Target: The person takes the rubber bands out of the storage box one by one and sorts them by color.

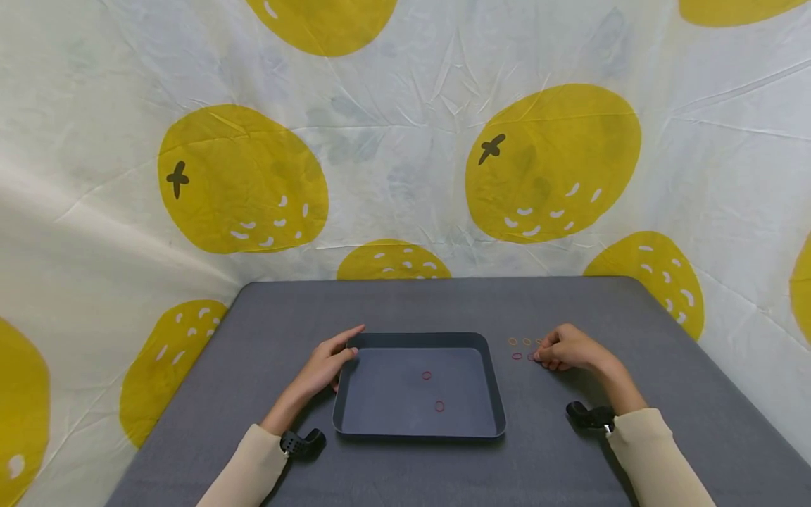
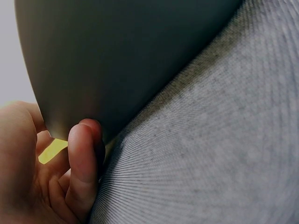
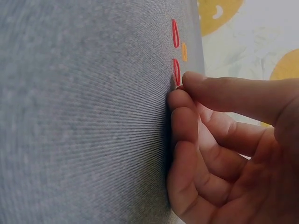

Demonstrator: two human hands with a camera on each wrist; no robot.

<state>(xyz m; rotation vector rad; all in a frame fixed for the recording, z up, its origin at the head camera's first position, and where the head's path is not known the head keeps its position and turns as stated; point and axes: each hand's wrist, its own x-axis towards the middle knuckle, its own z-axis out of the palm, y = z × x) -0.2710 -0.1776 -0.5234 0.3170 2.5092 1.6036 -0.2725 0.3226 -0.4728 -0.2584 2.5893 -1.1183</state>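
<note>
A dark grey rectangular tray (image 1: 418, 431) lies on the table, with two thin red rubber bands (image 1: 426, 375) inside it. My left hand (image 1: 326, 362) grips the tray's left rim near the far corner. Its thumb lies over the edge, and the left wrist view shows curled fingers (image 2: 83, 158) against the outer wall. To the right of the tray, my right hand (image 1: 567, 348) pinches a red rubber band at the table, mostly hidden by the fingertips. Two red rubber bands (image 3: 176, 71) lie just beyond those fingertips. Behind them is a row of yellow-orange rubber bands (image 1: 526, 341).
The table (image 1: 418, 475) has a grey cloth surface. A white curtain (image 1: 405, 190) with large yellow fruit prints hangs behind it and along both sides. Each wrist wears a black strap device (image 1: 303, 443).
</note>
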